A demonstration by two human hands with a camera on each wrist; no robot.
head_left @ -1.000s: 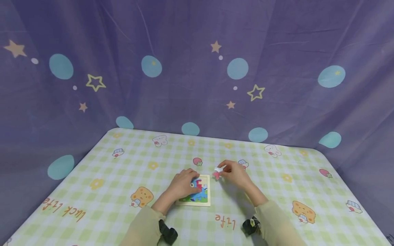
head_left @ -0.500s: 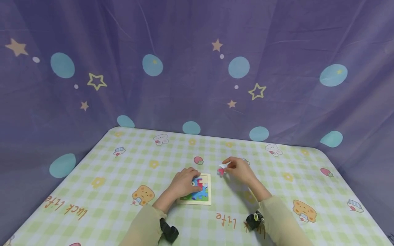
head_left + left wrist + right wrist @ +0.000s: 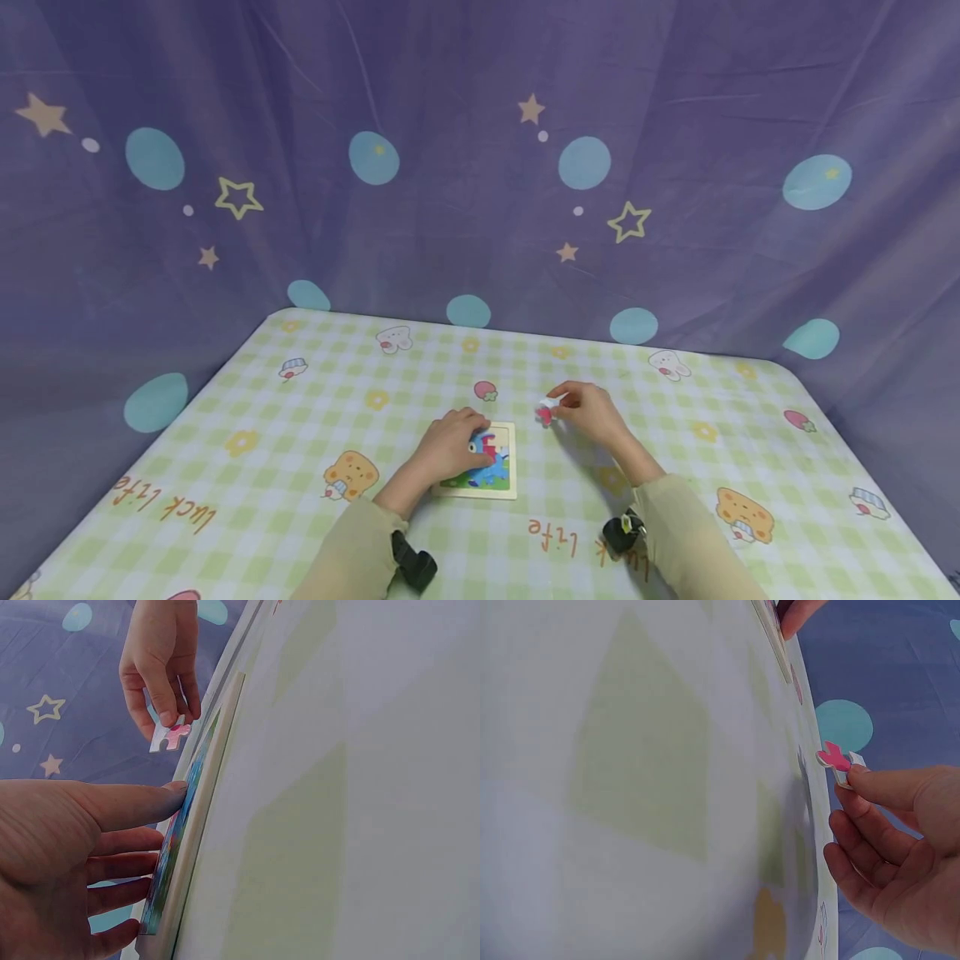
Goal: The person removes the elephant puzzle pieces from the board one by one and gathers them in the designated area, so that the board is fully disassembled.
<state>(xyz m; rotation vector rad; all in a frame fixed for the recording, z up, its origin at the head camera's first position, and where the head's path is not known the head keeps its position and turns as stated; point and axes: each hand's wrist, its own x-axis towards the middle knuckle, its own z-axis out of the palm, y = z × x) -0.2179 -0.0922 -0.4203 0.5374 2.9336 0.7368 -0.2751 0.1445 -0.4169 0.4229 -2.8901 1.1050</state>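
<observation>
Head view: right hand (image 3: 594,414) pinches a puzzle piece (image 3: 546,412), right of and apart from the puzzle board (image 3: 513,468); left hand (image 3: 447,447) rests on the board, thumb and fingers spread
Left wrist: piece beyond the left thumb
Right wrist: piece juts boardward from the thumb-and-finger grip, long axis unclear

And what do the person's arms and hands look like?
The left sleeve and right sleeve are plain, pale beige, with a dark left band and right band near their ends. The left hand and right hand wear no gloves.
</observation>
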